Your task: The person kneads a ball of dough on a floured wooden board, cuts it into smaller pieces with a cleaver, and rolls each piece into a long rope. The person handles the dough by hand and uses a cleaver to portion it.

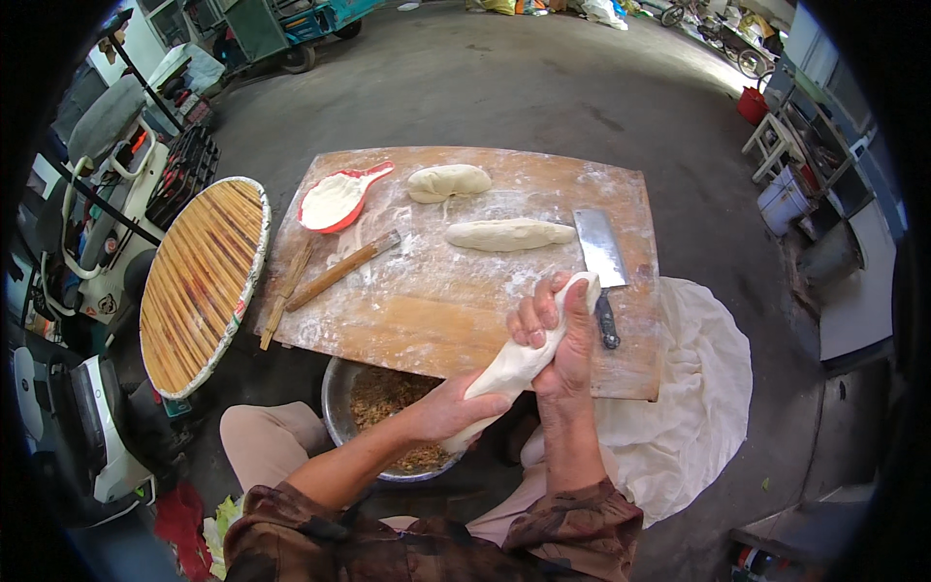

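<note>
A long roll of white dough [513,367] slants through the air above the near edge of the floured wooden board [429,313]. My left hand [454,407] grips its lower part, and my right hand [560,331] is wrapped around the upper end. On the board lie a longer dough log [509,235] and a shorter dough piece [449,182]. A cleaver [601,247] rests near the right edge, its black handle close to my right hand. A wooden rolling pin [342,270] and a red scoop of flour [333,201] are at the left.
Partly under the board's near edge sits a metal basin of chopped filling [385,396]. A round slatted tray [204,284] stands left. White cloth [698,393] hangs at the right. A bundle of thin sticks [287,295] lies beside the rolling pin. A scooter [109,204] is parked farther left.
</note>
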`<action>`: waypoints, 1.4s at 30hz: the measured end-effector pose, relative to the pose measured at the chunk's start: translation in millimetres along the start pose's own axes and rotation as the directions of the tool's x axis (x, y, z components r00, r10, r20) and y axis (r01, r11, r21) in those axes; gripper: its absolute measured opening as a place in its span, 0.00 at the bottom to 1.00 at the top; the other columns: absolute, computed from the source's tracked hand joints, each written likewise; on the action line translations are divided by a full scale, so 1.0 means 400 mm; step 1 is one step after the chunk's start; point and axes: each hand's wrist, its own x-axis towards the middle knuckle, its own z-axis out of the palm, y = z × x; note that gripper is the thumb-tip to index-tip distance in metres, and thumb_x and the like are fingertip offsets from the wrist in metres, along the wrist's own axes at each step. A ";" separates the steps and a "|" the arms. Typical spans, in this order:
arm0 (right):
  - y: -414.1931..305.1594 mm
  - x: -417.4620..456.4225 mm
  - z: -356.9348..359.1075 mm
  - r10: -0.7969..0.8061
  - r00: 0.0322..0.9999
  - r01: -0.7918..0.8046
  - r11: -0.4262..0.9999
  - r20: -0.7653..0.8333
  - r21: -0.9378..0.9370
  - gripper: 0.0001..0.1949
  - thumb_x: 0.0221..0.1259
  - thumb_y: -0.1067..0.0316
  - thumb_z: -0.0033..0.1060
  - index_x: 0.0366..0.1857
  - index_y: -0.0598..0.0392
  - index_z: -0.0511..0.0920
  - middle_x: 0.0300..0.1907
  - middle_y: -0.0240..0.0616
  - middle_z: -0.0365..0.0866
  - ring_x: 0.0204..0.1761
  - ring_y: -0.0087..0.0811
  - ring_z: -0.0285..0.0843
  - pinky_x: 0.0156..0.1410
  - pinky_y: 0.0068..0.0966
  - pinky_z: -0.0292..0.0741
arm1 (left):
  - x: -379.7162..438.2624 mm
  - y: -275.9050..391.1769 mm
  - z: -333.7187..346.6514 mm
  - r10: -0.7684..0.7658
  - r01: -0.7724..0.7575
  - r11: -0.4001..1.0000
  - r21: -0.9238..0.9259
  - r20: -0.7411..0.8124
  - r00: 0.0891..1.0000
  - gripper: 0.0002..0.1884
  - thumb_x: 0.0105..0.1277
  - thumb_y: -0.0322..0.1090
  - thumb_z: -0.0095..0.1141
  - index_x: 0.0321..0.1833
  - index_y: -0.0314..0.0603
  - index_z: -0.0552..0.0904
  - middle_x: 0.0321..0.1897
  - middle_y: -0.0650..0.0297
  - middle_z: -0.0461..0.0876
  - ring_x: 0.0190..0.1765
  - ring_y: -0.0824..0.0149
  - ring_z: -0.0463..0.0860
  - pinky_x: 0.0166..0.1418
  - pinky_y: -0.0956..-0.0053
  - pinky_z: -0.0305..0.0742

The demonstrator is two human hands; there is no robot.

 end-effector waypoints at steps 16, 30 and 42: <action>0.100 -0.014 0.024 0.183 0.972 -0.198 0.975 -0.146 -0.097 0.19 0.69 0.52 0.64 0.52 0.54 0.73 0.36 0.36 0.79 0.38 0.32 0.79 0.47 0.33 0.79 | -0.005 0.035 -0.078 0.329 -0.254 0.908 0.333 -0.193 0.924 0.26 0.60 0.38 0.68 0.59 0.36 0.76 0.37 0.64 0.83 0.37 0.75 0.81 0.43 0.77 0.77; 0.059 -0.011 0.068 0.149 0.970 -0.171 0.980 -0.192 -0.106 0.17 0.72 0.47 0.58 0.45 0.50 0.73 0.25 0.27 0.69 0.23 0.22 0.67 0.31 0.21 0.69 | -0.038 0.005 -0.043 0.030 -0.031 0.999 -0.020 -0.024 0.999 0.14 0.68 0.40 0.61 0.46 0.36 0.78 0.28 0.67 0.77 0.28 0.75 0.76 0.32 0.79 0.73; 0.019 -0.005 0.024 -0.008 0.999 0.007 0.999 0.037 0.051 0.15 0.76 0.46 0.50 0.42 0.47 0.74 0.23 0.25 0.65 0.18 0.19 0.61 0.27 0.20 0.64 | -0.051 -0.066 -0.032 -0.023 0.014 0.996 0.090 0.109 0.994 0.17 0.68 0.39 0.64 0.52 0.37 0.76 0.35 0.66 0.80 0.32 0.75 0.78 0.36 0.77 0.75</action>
